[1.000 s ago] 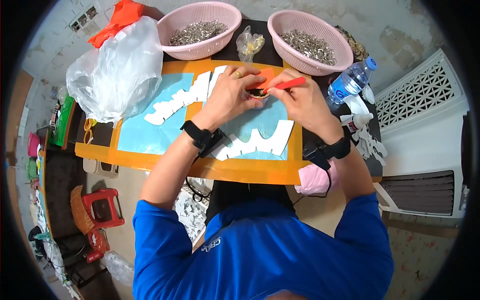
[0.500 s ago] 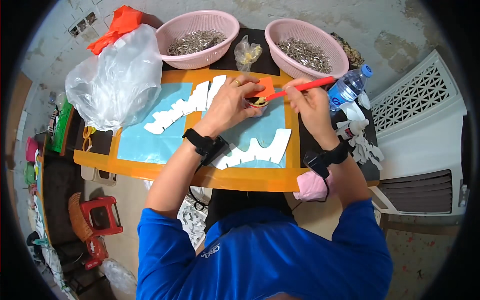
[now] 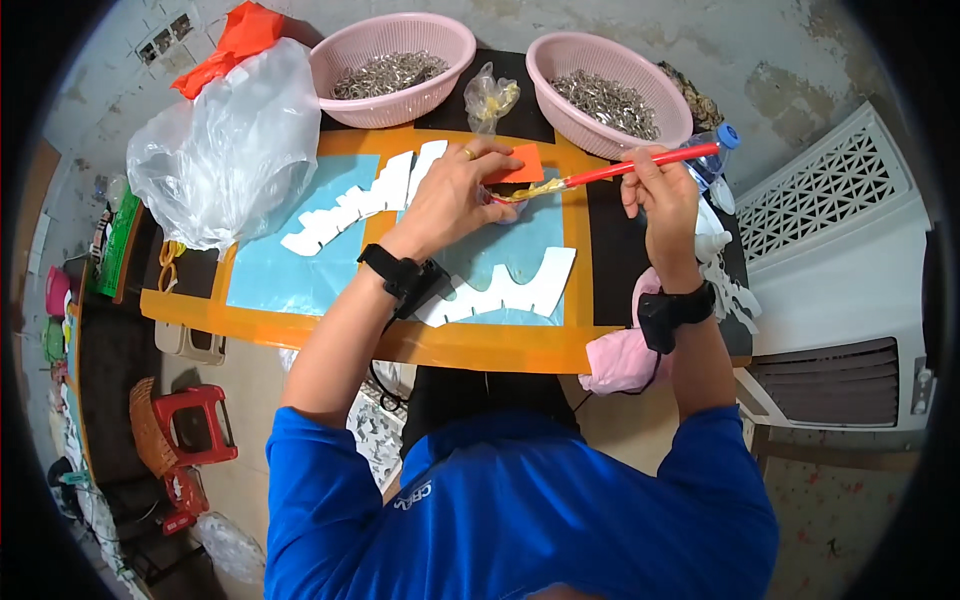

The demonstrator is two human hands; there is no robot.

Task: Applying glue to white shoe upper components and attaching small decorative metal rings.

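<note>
The right hand (image 3: pixel 665 205) now sits farther from the cup (image 3: pixel 510 211) and closer to the right edge of the table (image 3: pixel 612 268). The brush (image 3: pixel 640 166) is drawn out with it; its yellow-coated end, lower in the cup one second ago, shows at the rim. Its handle now overlaps the water bottle (image 3: pixel 727 136), toward the table's far right corner.

The slim red brush (image 3: pixel 640 164) has a glossy plastic-looking handle — its tip coated in moist-looking yellow paste (image 3: pixel 546 187). The near white scalloped strip (image 3: pixel 512 294) looks matt; the far-left translucent bag (image 3: pixel 235 150), crinkled plastic; the small silvery pieces (image 3: pixel 390 76) — shiny metal.
</note>
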